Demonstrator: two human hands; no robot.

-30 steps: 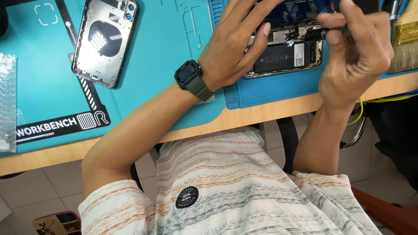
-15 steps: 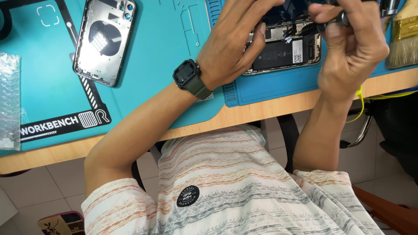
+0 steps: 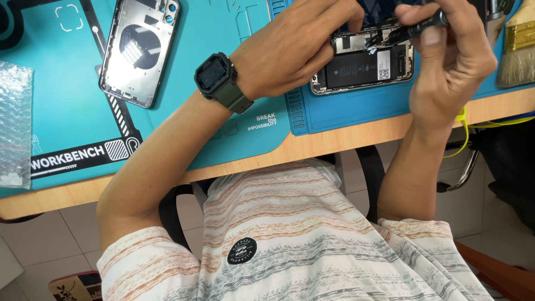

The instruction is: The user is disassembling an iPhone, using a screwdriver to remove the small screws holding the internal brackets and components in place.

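The wooden surface (image 3: pixel 345 142) runs across the frame and carries two work mats: a large teal mat (image 3: pixel 67 106) on the far side of the left hand from the phone, and a blue mat (image 3: pixel 356 108) under both hands. On the teal mat, well apart from the fingers, lie a clear bubble-wrap bag (image 3: pixel 14 122) at the frame edge and an empty silver phone back housing (image 3: pixel 139 50), inner side up.

The opened phone (image 3: pixel 362 67) lies flat on the blue mat between the two hands, its battery and boards exposed. A paint brush (image 3: pixel 515 47) with a brass-coloured band lies on the blue mat just beyond the right hand.

The left hand (image 3: pixel 290 47) reaches in over the phone's near end. Its fingers are curled and pressed to the phone's upper edge; the exact contact is hidden. A dark green wristwatch (image 3: pixel 220 81) sits on this wrist.

The right hand (image 3: pixel 454 61) hovers over the phone's other end. Its thumb and fingers are closed on a slim dark tool (image 3: pixel 421 28), whose tip points down toward the phone's upper boards.
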